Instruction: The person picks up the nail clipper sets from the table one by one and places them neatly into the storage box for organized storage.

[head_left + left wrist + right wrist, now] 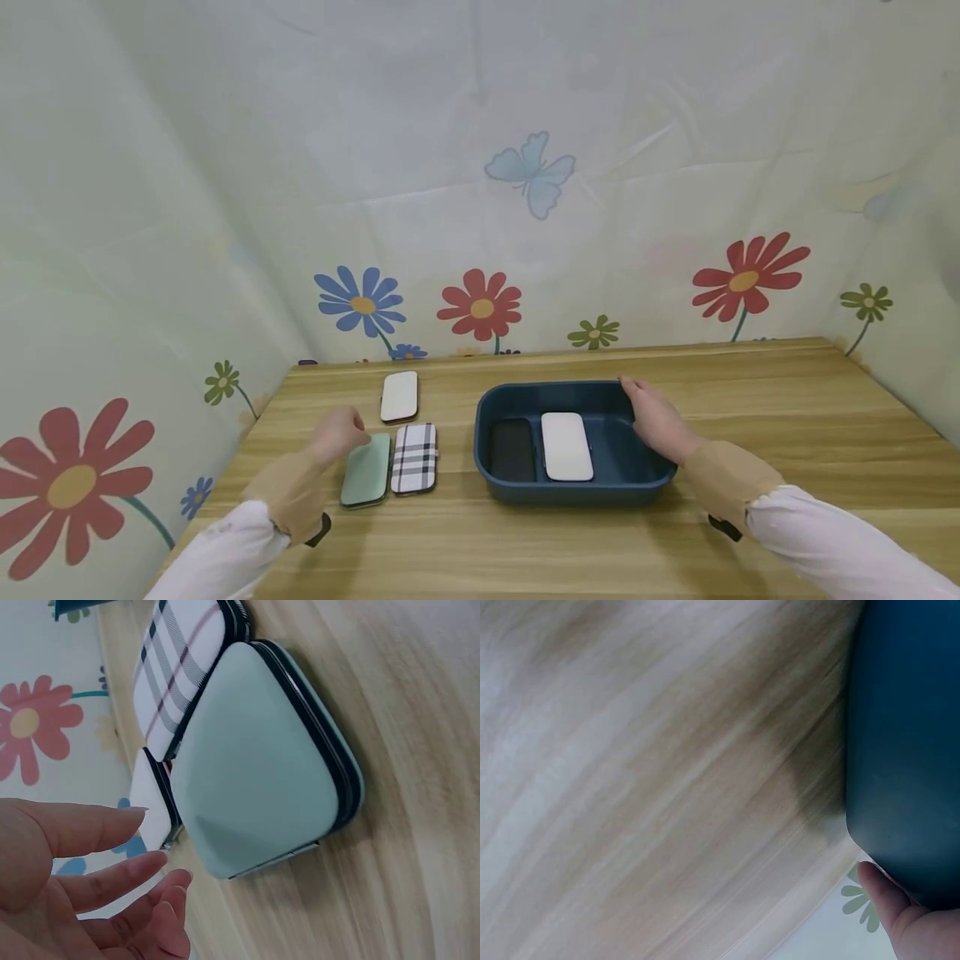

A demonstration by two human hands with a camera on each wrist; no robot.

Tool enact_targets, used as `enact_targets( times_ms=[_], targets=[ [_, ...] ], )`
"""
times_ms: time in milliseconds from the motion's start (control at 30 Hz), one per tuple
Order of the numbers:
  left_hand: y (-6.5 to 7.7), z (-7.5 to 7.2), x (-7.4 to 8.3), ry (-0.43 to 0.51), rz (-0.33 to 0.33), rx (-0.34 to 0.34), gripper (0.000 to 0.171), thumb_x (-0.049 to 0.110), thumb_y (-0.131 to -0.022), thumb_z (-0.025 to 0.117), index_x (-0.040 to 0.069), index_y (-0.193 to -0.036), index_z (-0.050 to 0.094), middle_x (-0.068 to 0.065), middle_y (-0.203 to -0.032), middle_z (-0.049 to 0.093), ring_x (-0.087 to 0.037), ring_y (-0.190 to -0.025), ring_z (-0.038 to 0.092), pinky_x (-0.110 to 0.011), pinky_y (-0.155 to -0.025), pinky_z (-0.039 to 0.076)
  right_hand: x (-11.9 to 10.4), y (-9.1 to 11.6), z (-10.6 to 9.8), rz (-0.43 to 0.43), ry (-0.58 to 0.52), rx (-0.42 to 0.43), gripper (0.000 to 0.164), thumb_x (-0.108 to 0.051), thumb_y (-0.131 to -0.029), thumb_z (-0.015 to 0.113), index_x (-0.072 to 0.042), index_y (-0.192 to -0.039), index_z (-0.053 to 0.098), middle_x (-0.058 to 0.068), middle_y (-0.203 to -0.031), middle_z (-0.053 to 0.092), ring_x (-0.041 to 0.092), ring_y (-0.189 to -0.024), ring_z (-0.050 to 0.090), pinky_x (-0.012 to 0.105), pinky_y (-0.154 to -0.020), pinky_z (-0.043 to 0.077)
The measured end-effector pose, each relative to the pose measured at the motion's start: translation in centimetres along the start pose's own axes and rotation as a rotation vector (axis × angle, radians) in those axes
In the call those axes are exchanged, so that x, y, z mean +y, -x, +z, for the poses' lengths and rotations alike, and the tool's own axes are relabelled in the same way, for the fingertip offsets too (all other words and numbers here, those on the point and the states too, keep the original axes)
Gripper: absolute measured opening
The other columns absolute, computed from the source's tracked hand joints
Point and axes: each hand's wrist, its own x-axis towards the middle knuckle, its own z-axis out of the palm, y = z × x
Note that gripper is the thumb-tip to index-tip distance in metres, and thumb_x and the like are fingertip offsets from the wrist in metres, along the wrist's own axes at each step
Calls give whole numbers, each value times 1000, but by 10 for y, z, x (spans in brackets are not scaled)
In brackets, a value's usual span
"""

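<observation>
My left hand hovers at the far end of a mint-green hard case. In the left wrist view, its loosely bent fingers and thumb stand apart, with nothing between them. Beside the green case lies a plaid case in white and black, and behind these is a white-topped case. My right hand grips the right rim of a dark blue open box. Inside that box lie a black case and another white case, side by side in its left and middle parts.
Everything rests on a wood-grain table. A pale cloth printed with flowers and a butterfly hangs behind the table and along its left side. The right part of the box shows its bare floor.
</observation>
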Motion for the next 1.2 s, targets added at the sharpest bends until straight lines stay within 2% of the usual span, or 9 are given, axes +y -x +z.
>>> enact_targets(
  times_ms=[100, 233, 433, 567, 700, 833, 967, 1200],
  targets=[
    [2, -2, -1, 5, -43, -22, 13, 2, -74, 63, -6, -78, 53, -9, -72, 52, -23, -65, 50, -32, -55, 44, 0, 0, -1, 0, 1, -1, 52, 22, -73, 55, 21, -122, 38, 37, -113, 43, 46, -103, 46, 51, -84, 40],
    [2, -2, -3, 4, -64, -39, 15, 3, -74, 64, -5, -76, 51, -10, -72, 50, -21, -63, 48, -29, -54, 43, 1, 0, -1, -2, -3, -4, 52, 22, -73, 55, 21, -122, 38, 37, -114, 43, 46, -105, 45, 51, -85, 39],
    [5, 0, -3, 0, -131, -112, 21, 9, -77, 67, -2, -70, 50, 0, -53, 41, -7, -40, 32, -16, -37, 29, 4, 0, 1, -24, -2, 11, 52, 22, -72, 55, 21, -121, 38, 38, -114, 43, 46, -105, 45, 51, -85, 39],
    [9, 2, -2, -44, -150, -161, 26, 16, -79, 66, -3, -68, 52, 4, -43, 33, -5, -35, 28, -15, -34, 24, 5, 0, 2, -39, 16, 18, 51, 22, -71, 56, 20, -120, 40, 37, -112, 45, 46, -103, 46, 50, -83, 41],
    [10, 5, -4, -71, -177, -177, 33, 25, -81, 67, -3, -74, 50, 1, -50, 36, -8, -39, 31, -18, -36, 28, 5, 0, 2, -38, 13, 17, 52, 22, -71, 55, 20, -120, 39, 37, -112, 45, 46, -103, 46, 51, -83, 41],
    [9, 8, -6, -47, -198, -182, 39, 30, -80, 69, -4, -78, 48, -2, -56, 38, -10, -43, 32, -20, -39, 31, 3, 0, 1, -36, 10, 21, 52, 23, -71, 55, 20, -121, 39, 37, -112, 44, 46, -103, 46, 51, -84, 41],
    [8, 9, -7, -28, -191, -179, 43, 30, -79, 70, -7, -82, 48, -5, -60, 41, -11, -44, 33, -20, -39, 31, 2, 1, 1, -43, 22, 29, 51, 22, -71, 56, 20, -120, 40, 37, -111, 45, 45, -102, 47, 50, -83, 41],
    [8, 11, -7, -62, -192, -176, 53, 31, -77, 72, -14, -91, 48, -13, -68, 49, -15, -47, 43, -22, -41, 37, 1, 1, 0, -23, 1, 15, 52, 23, -72, 54, 19, -122, 39, 37, -113, 44, 46, -104, 46, 51, -84, 40]
  ],
)
